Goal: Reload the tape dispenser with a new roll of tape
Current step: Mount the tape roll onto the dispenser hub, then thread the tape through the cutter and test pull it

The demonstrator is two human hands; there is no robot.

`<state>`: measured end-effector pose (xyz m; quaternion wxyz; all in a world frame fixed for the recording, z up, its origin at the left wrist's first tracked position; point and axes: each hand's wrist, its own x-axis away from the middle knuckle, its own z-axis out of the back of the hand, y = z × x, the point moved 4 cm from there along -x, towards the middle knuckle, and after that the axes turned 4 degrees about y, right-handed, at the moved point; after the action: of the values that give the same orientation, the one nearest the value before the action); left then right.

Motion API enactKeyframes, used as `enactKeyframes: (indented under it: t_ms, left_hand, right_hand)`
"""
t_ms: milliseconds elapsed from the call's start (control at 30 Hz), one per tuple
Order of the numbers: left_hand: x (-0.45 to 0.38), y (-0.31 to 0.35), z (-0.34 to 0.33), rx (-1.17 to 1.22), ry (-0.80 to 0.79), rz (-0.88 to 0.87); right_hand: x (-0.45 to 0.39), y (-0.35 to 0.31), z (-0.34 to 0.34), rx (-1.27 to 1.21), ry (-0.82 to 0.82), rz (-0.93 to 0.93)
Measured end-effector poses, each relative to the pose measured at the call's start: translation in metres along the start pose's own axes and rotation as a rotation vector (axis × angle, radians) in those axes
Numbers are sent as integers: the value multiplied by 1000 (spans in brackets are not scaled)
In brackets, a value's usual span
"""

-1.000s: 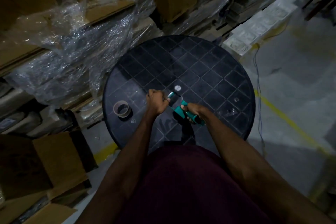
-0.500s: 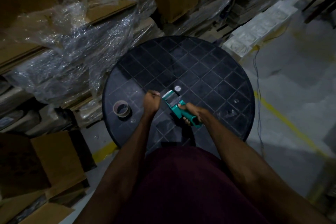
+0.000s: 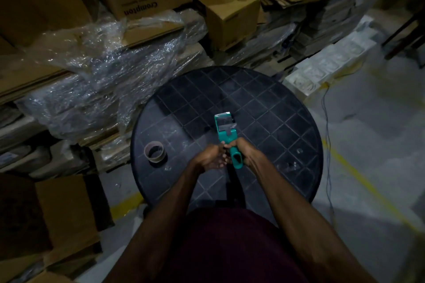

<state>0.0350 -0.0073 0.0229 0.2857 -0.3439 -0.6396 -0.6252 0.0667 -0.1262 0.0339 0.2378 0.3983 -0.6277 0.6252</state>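
The teal tape dispenser is held above the round black table, its head with a grey metal plate pointing away from me. My right hand is wrapped around its handle. My left hand sits right beside it on the left, fingers curled against the handle's base. A brown tape roll lies flat on the table's left part, apart from both hands.
Cardboard boxes and crumpled plastic wrap are stacked behind and left of the table. An open box stands at the lower left. A thin cable and a yellow line run over the grey floor on the right.
The dispenser has swung from lying slanted to pointing straight away from me. My left hand has left its head and come down beside the handle. The view has shifted.
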Motion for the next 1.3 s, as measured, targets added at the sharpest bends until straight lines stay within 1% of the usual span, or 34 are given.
enactKeyframes:
  t_ms: [100, 200, 300, 367, 400, 500, 600, 667, 767, 833, 867, 933, 1000, 1033, 1100, 1133, 1233, 1300]
  left_hand:
    - [6, 7, -1, 35, 20, -16]
    - [3, 4, 0, 25, 56, -13]
    - [-2, -1, -5, 85, 50, 0]
    - [1, 0, -8, 145, 47, -5]
    - [3, 2, -9, 201, 40, -20]
    - [10, 10, -12, 358, -4, -73]
    - [11, 17, -17, 538, -55, -137]
    - [12, 18, -18, 643, -46, -146]
    - [16, 20, -17, 652, 9, -155]
    - [17, 24, -14, 625, 52, -177]
    - [19, 27, -14, 627, 62, -182]
    - [16, 31, -9, 634, 98, -193]
    - [16, 34, -1, 643, 122, -196]
    - [19, 34, 2, 631, 105, -206]
    - [26, 35, 8, 599, 72, -219]
    - [28, 37, 10, 583, 71, -236]
    - [39, 47, 7, 444, 169, -367]
    - [39, 53, 1, 334, 217, -447]
  right_hand:
    - [0, -10, 3, 30, 32, -2]
    - [3, -17, 12, 141, 179, 98]
    - [1, -16, 12, 115, 196, 167]
    - [1, -18, 14, 152, 215, 216]
    - [2, -19, 15, 161, 195, 238]
    - [14, -23, 8, 106, 60, 307]
    - [19, -24, -3, 58, -36, 336]
    - [19, -22, -9, 41, -106, 352]
    - [21, -23, -8, 35, -127, 366]
    - [23, -30, -8, 119, -66, 431]
    - [25, -35, -6, 181, 5, 478]
    - [26, -40, 5, 279, 199, 540]
    - [27, -40, 22, 286, 324, 561]
    - [26, -38, 33, 238, 362, 565]
    - [20, -32, 52, 87, 392, 529]
    - [17, -28, 55, 34, 369, 473]
    - [18, -20, 53, -93, 212, 217]
    - [22, -23, 53, -210, 155, 120]
